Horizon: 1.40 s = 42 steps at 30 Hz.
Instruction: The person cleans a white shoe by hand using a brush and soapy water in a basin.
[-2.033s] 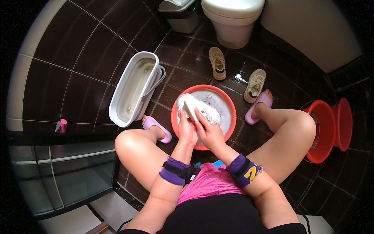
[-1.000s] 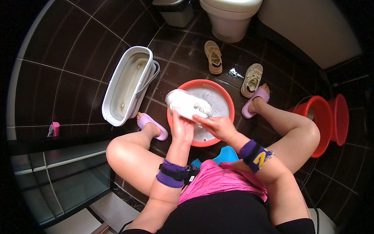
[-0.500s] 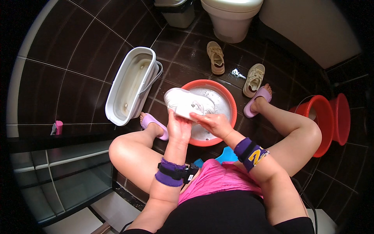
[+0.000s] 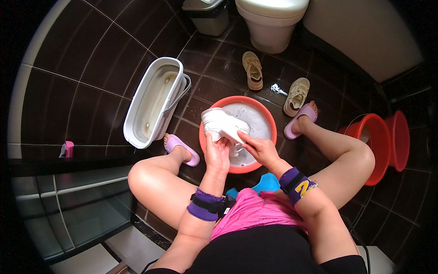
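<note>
Over a red basin [image 4: 204, 150] of sudsy water I hold a white shoe [image 4: 214, 122]. My left hand [image 4: 216, 153] grips it from below, palm up, with the fingers curled under it. My right hand [image 4: 262, 148] is closed on a slim white brush [image 4: 234, 134] that lies against the shoe's right side. The brush's bristles are hidden, and white on white makes its outline hard to tell. Part of the shoe hangs below the brush, just above the suds.
Two cream sneakers [image 4: 252, 71] stand beyond the basin, near a white foam patch [image 4: 277, 89]. A long white bucket [image 4: 130, 123] is at left, red buckets [image 4: 381, 155] at right. Behind are a toilet [image 4: 271, 32] and a bin [image 4: 211, 20]. Something blue [image 4: 266, 183] lies between my legs.
The shoe has moved slightly right and been turned in my left hand. The brush now slants more steeply, and my right hand has shifted a little right and down.
</note>
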{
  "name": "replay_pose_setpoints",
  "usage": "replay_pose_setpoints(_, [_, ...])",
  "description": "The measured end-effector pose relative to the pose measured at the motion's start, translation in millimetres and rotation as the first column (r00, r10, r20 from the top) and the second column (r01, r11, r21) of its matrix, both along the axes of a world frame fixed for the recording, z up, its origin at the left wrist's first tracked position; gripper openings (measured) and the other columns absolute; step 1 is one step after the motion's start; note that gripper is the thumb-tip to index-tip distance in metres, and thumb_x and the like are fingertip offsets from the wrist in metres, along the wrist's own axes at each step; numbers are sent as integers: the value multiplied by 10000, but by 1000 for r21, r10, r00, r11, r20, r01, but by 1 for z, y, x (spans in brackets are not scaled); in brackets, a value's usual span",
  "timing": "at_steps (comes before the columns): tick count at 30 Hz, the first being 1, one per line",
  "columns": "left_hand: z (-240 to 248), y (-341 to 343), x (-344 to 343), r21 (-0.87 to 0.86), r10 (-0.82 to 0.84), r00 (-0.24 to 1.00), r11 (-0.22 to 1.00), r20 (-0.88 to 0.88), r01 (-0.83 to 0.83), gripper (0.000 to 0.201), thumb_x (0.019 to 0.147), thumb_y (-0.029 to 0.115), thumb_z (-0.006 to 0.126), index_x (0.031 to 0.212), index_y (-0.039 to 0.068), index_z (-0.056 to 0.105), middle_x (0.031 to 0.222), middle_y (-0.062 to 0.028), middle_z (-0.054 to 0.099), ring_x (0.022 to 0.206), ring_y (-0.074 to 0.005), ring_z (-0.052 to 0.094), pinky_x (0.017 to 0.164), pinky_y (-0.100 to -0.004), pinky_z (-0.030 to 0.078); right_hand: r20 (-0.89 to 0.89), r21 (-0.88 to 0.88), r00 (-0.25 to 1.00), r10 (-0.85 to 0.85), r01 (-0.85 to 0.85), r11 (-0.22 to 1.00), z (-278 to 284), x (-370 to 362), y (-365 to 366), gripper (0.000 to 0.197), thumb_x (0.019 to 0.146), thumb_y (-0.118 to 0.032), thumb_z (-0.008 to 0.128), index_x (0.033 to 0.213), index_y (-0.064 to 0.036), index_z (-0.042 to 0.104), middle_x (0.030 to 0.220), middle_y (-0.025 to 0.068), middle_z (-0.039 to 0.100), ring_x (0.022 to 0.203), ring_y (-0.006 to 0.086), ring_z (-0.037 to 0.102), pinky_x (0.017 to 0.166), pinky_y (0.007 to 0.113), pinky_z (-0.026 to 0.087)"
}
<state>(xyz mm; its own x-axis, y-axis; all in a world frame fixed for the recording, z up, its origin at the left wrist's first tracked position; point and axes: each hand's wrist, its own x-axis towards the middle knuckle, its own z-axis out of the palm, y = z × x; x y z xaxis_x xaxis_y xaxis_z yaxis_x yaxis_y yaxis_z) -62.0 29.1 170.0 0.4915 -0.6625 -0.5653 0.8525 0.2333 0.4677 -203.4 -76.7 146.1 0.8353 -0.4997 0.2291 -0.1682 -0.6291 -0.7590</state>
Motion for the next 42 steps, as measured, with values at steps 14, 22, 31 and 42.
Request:
replay_pose_setpoints(14, [-22, -13, -13, 35, 138, 971, 988, 194, -148, 445, 1029, 322, 330, 1332, 12, 432, 1311, -131, 518, 1225, -236, 494, 1039, -385, 392, -252, 161, 927, -279, 324, 932, 52, 44, 24, 444, 922, -273, 561, 1359, -293, 486, 878, 229, 643, 769, 434, 621, 653, 478, 510])
replay_pose_setpoints(22, [-67, -14, -13, -9, 173, 977, 985, 127, -173, 484, 1032, 365, 299, 1335, 10, 429, 1303, -111, 525, 1186, -210, 500, 1030, -368, 365, -363, 135, 893, -266, 333, 933, 41, 48, 29, 436, 929, -261, 543, 1360, -287, 483, 892, 230, 642, 812, 408, 628, 675, 475, 493])
replay_pose_setpoints(31, [-71, -10, -12, 55, 129, 983, 989, 128, -137, 451, 1023, 357, 362, 1332, 40, 447, 1286, -98, 533, 1161, -193, 520, 996, -350, 407, -356, 140, 909, -214, 279, 950, 18, 44, 40, 458, 942, -261, 531, 1392, -271, 448, 1014, 229, 644, 956, 402, 622, 794, 426, 501])
replay_pose_setpoints(42, [-95, -7, -3, 99, 138, 970, 982, 201, -161, 579, 1012, 467, 336, 1313, -9, 471, 1277, -105, 536, 1153, -168, 518, 960, -302, 423, -344, 153, 920, -190, 255, 955, 22, 50, 38, 476, 944, -213, 535, 1408, -194, 428, 1118, 237, 619, 1038, 389, 598, 844, 405, 491])
